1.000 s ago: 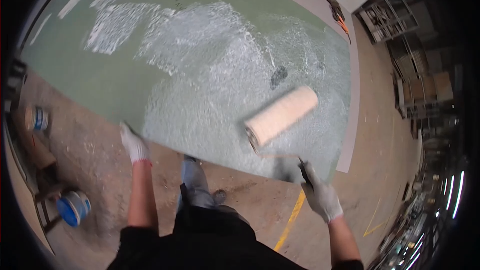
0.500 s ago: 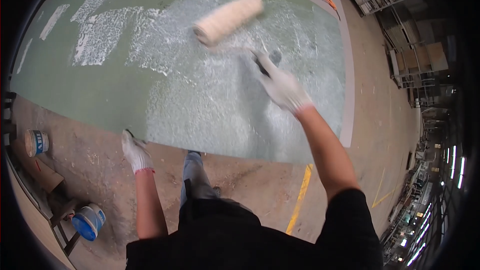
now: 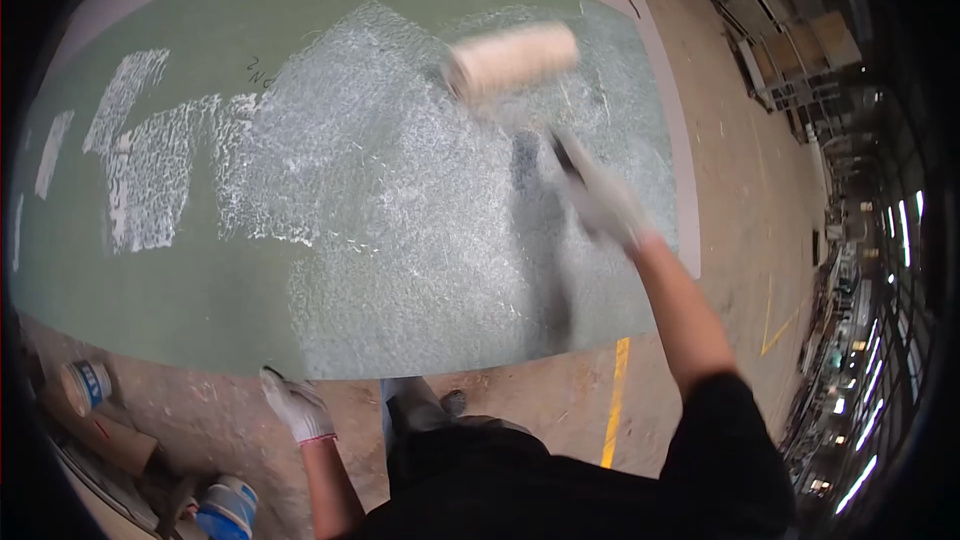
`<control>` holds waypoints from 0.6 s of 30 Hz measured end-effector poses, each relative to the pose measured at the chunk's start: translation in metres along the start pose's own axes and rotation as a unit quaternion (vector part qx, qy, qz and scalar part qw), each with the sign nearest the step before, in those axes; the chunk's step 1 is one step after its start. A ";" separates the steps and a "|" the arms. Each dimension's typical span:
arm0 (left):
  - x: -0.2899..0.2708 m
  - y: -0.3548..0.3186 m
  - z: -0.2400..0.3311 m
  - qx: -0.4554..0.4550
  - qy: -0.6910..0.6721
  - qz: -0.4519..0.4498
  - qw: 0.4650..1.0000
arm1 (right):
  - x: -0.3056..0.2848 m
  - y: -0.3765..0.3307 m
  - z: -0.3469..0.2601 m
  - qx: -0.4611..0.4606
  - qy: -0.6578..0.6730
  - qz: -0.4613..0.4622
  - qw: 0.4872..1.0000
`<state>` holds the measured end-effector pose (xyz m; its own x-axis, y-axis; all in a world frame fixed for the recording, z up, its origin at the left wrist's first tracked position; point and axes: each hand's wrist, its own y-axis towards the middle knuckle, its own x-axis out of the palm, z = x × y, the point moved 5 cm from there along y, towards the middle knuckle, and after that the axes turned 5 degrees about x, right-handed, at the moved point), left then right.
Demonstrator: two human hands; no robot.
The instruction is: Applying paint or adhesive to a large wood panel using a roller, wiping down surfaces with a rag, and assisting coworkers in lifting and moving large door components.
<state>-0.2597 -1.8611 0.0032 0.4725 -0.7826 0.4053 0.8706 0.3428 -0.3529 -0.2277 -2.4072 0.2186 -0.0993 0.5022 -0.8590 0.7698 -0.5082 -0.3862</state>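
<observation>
A right hand in a white knitted glove is holding a paint roller with a wide, fluffy cream sleeve, its fingers closing around the black handle. The roller is sitting over the far right part of a large, flat green panel. A streaky white coating is covering much of the panel's middle and right. A left hand in a matching white glove is reaching to the panel's near edge, left of centre; whether its fingers are gripping anything cannot be told. A white bucket with a blue label is standing off the panel's near left corner.
</observation>
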 end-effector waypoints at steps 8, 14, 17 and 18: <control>0.016 0.014 -0.018 0.043 0.115 0.007 0.992 | -0.022 0.062 0.009 -0.049 -0.043 0.054 0.996; 0.032 -0.002 0.012 -0.015 0.082 -0.023 0.996 | 0.028 -0.273 0.157 0.175 0.021 0.036 0.984; 0.054 -0.016 0.015 -0.074 0.125 0.026 0.989 | 0.068 -0.377 0.167 0.277 0.064 0.060 0.957; 0.028 0.000 0.010 -0.064 0.130 0.024 0.989 | 0.062 -0.371 0.159 0.279 0.067 0.058 0.956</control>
<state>-0.2448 -1.8778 0.0225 0.4468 -0.8801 0.1608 0.8155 0.3267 -0.4777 -0.6194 -2.2986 0.2556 0.0763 0.4853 -0.8710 0.3101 -0.8418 -0.4419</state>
